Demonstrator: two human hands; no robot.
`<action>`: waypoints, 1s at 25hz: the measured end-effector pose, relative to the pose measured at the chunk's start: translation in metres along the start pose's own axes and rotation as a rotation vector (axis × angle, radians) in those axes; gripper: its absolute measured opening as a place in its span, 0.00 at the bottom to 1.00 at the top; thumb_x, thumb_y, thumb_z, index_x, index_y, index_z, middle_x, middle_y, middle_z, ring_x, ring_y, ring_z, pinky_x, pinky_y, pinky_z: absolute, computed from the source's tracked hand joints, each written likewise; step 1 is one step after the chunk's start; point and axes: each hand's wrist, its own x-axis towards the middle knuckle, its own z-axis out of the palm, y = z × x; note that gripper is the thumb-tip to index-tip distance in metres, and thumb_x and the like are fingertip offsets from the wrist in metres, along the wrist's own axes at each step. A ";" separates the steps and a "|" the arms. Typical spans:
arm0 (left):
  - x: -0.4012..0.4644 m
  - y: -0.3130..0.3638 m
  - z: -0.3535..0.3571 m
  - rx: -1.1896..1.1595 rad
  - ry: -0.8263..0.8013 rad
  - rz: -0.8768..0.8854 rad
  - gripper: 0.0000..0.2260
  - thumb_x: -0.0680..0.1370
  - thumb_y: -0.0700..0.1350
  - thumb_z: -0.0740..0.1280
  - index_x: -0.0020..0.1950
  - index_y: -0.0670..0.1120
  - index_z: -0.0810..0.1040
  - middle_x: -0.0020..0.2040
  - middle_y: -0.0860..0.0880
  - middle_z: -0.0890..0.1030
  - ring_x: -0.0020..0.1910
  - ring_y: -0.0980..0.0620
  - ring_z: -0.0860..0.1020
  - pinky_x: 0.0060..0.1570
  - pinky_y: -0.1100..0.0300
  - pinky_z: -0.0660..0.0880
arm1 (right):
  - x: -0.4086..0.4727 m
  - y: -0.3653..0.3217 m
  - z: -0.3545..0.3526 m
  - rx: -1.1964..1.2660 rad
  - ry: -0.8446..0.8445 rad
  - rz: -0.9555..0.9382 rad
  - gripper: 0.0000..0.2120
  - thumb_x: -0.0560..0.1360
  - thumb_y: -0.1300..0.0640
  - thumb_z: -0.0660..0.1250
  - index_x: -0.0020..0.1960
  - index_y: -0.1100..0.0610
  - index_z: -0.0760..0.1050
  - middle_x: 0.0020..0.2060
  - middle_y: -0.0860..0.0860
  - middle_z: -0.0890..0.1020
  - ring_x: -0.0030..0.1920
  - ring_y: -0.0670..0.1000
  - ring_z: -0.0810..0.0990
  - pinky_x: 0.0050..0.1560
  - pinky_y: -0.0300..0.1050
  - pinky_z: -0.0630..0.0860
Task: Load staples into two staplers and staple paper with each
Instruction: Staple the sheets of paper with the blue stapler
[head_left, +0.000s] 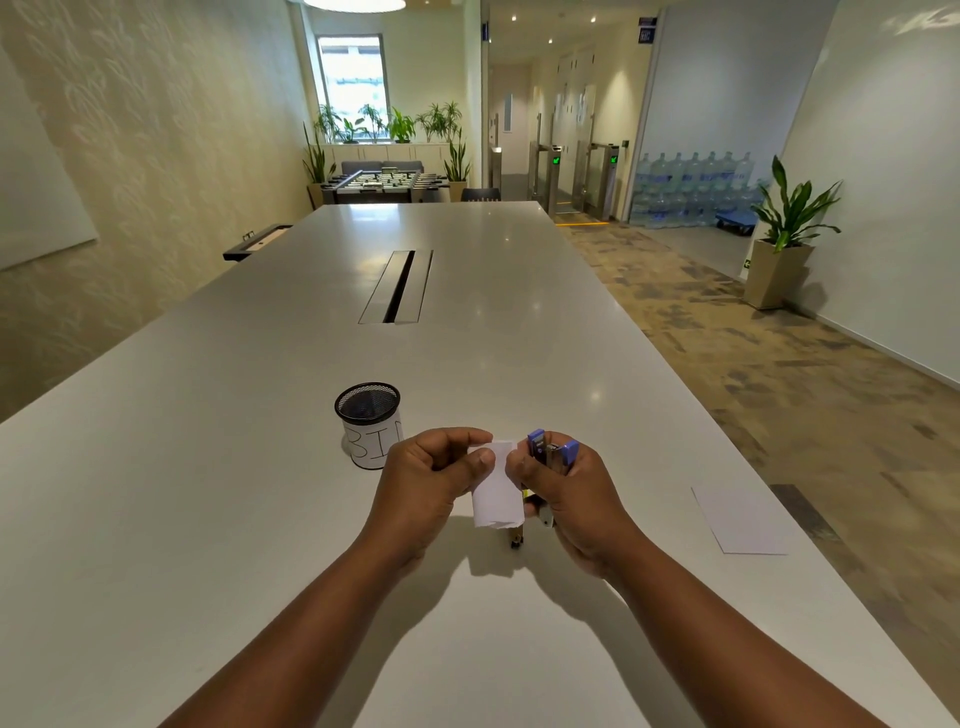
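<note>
My left hand (426, 480) pinches the top edge of a small folded white paper (497, 496), held upright above the table. My right hand (566, 493) grips a small blue stapler (551, 453) with its jaws pointing up, right beside the paper's upper right corner. A small dark and yellow object (516, 540), partly hidden under the paper and my hands, lies on the table; I cannot tell what it is.
A black mesh cup (368, 415) with a white label reading "BIN" stands just left of my hands. A white sheet of paper (737, 522) lies near the table's right edge. The long white table (260, 467) has a cable slot (397, 288) further away.
</note>
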 end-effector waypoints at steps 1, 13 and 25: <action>-0.001 0.001 0.000 0.010 0.002 0.004 0.07 0.76 0.38 0.74 0.52 0.47 0.85 0.49 0.50 0.88 0.51 0.48 0.86 0.54 0.50 0.83 | -0.001 0.000 0.000 -0.004 0.002 -0.005 0.06 0.79 0.61 0.70 0.43 0.59 0.77 0.40 0.60 0.80 0.41 0.61 0.77 0.40 0.54 0.74; -0.006 0.001 0.004 -0.056 -0.024 -0.012 0.08 0.82 0.43 0.67 0.57 0.48 0.84 0.54 0.48 0.87 0.53 0.48 0.85 0.48 0.52 0.83 | -0.002 0.000 0.002 0.016 0.045 -0.019 0.07 0.78 0.57 0.72 0.42 0.58 0.78 0.38 0.58 0.80 0.40 0.56 0.79 0.40 0.53 0.77; -0.005 -0.001 0.000 -0.071 -0.039 -0.026 0.08 0.82 0.37 0.66 0.57 0.44 0.83 0.52 0.45 0.87 0.51 0.45 0.86 0.47 0.55 0.83 | -0.001 0.002 0.000 -0.007 0.080 0.022 0.05 0.78 0.57 0.71 0.48 0.59 0.81 0.45 0.59 0.86 0.44 0.53 0.84 0.42 0.51 0.81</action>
